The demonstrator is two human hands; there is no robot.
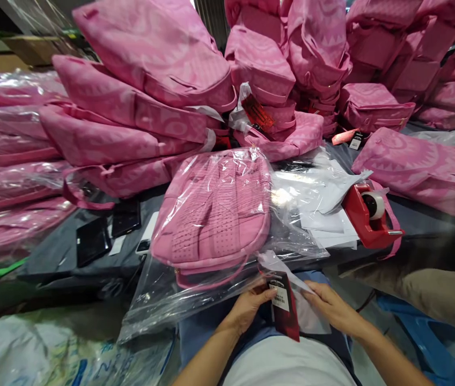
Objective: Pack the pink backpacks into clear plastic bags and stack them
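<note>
A pink backpack (215, 214) lies inside a clear plastic bag (163, 300) on the dark table edge in front of me. Its dark red hang tag (284, 311) hangs off the bag's open end over my lap. My left hand (247, 308) pinches the tag's left edge with closed fingers. My right hand (334, 308) grips the tag's right side together with a strip of white plastic or paper (310, 316).
Stacks of pink backpacks (147, 102) fill the table behind, some bagged at left (6, 177). A red tape dispenser (370, 217) sits at right on white papers (324, 220). Dark phones or cards (93, 241) lie at left. A blue stool (432, 338) stands at lower right.
</note>
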